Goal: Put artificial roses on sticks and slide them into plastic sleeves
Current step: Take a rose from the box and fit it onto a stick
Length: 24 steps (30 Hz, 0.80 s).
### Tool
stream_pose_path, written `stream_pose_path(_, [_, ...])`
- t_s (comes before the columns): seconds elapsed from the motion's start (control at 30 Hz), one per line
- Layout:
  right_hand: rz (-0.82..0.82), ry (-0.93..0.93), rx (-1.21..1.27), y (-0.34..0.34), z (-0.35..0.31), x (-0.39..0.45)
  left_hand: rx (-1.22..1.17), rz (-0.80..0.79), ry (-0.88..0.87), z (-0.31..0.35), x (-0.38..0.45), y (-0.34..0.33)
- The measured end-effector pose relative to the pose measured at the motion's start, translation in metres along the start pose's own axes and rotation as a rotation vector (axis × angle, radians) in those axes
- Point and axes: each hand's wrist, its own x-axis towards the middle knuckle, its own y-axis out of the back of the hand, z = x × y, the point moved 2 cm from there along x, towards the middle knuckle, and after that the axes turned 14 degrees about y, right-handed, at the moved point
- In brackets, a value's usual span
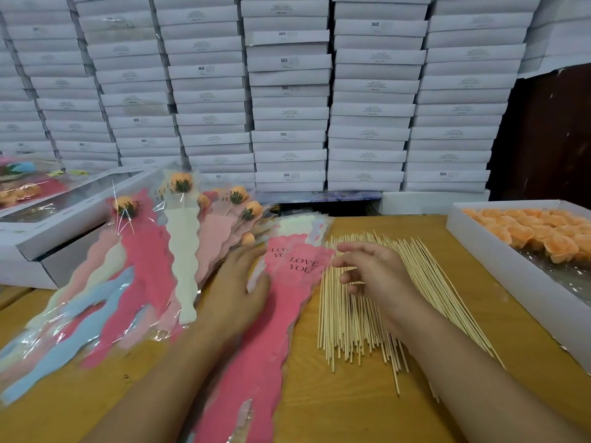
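Observation:
A pile of thin wooden sticks [367, 314] lies fanned on the wooden table [335, 394] at centre right. My right hand [371, 276] hovers over the pile with fingers loosely spread, holding nothing that I can see. A stack of empty pink "LOVE YOU" plastic sleeves [271, 330] lies to the left of the sticks. My left hand [238, 292] rests flat at the stack's left edge. Finished sleeves with orange roses [182, 183] fan out further left. A white box [499, 266] at the right holds several loose orange roses [543, 231].
White boxes with clear lids [64, 212] stand at the far left, holding more wrapped flowers. A wall of stacked white cartons [287, 91] fills the back. The rose box overhangs the table's right side.

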Motion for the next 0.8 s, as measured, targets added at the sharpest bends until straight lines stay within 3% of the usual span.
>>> stream_pose_path(0.2, [0.018,-0.001,-0.055,0.004,0.002,0.002,0.193,-0.39,-0.035,0.002,-0.009,-0.012])
stream_pose_path(0.33, [0.02,-0.006,-0.051,0.004,0.002,0.002,0.372,-0.524,0.007,0.003,-0.012,-0.018])
stream_pose_path(0.8, [0.026,-0.021,-0.073,0.004,0.003,0.003,0.291,-0.54,0.133,0.005,-0.013,-0.011])
